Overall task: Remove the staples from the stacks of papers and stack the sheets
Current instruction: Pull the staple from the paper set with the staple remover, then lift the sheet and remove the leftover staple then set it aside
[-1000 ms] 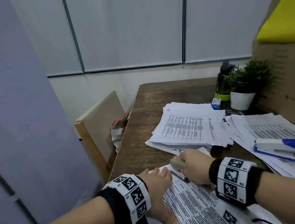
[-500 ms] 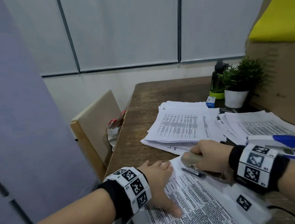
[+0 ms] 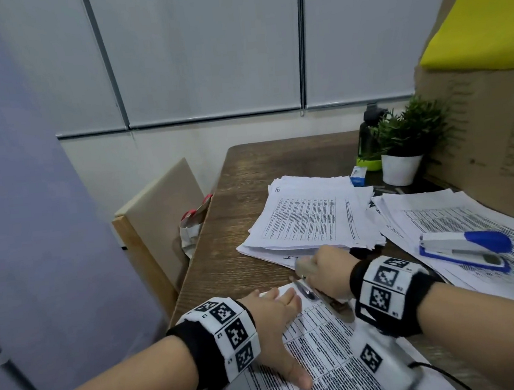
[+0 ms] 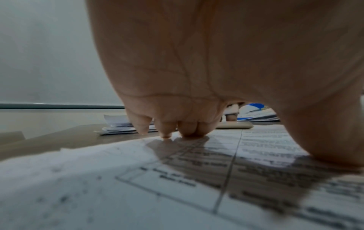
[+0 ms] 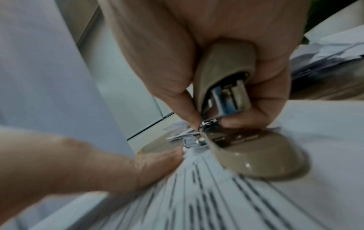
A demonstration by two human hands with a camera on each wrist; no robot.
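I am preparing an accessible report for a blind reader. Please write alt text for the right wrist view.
The right hand grips a beige stapler opened wide, its metal tip at the corner of a printed sheet. The left hand presses flat on the sheet beside it.

A dark wooden table [image 3: 257, 176] is set against a white wall. A potted green plant [image 3: 406, 141] in a white pot is placed at the far edge, just beside a dark bottle [image 3: 368, 135] and a small blue box [image 3: 358, 176]. A cardboard box [image 3: 486, 131] topped with yellow material [image 3: 482, 19] is seen at right; a beige chair [image 3: 161, 221] is drawn up at left.
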